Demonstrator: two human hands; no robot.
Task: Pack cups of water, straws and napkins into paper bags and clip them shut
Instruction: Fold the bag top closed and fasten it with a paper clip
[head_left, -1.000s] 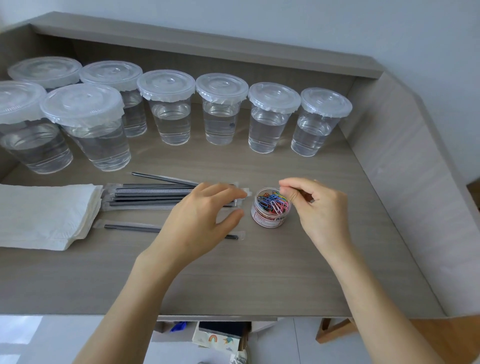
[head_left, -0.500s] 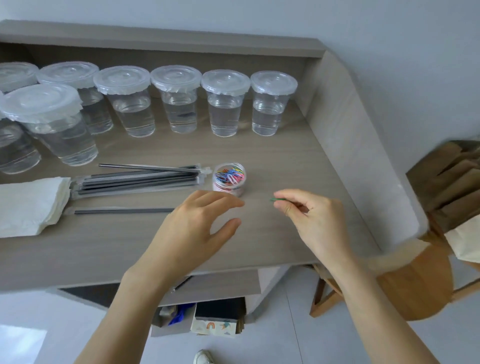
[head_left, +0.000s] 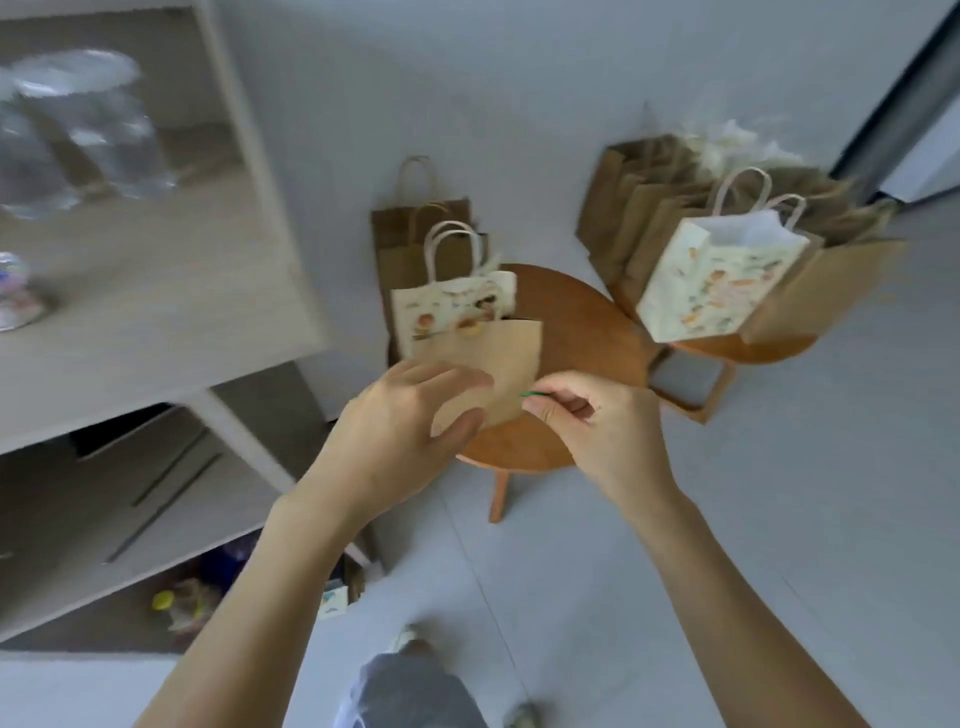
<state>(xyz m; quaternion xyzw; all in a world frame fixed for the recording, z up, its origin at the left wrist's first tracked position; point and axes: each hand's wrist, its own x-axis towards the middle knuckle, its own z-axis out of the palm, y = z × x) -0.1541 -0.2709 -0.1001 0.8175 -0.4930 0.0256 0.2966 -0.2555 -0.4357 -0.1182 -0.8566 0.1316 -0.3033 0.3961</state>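
Cups of water (head_left: 88, 130), blurred, stand on the worktop (head_left: 171, 291) far left, with the paper-clip tub (head_left: 15, 301) at the frame's left edge. Centre: brown paper bag (head_left: 504, 358) on a round wooden stool (head_left: 587, 332), just in front of a printed bag (head_left: 452, 306). Left hand (head_left: 400, 421) has the brown bag's folded top clamped between fingers (head_left: 457, 376) and thumb. Right hand (head_left: 608, 431), fingers curled, pinches a green paper clip (head_left: 532, 395) at the bag's right edge; contact cannot be told. Right: open printed bag (head_left: 717, 280) among brown bags (head_left: 639, 208) on a second stool (head_left: 743, 348).
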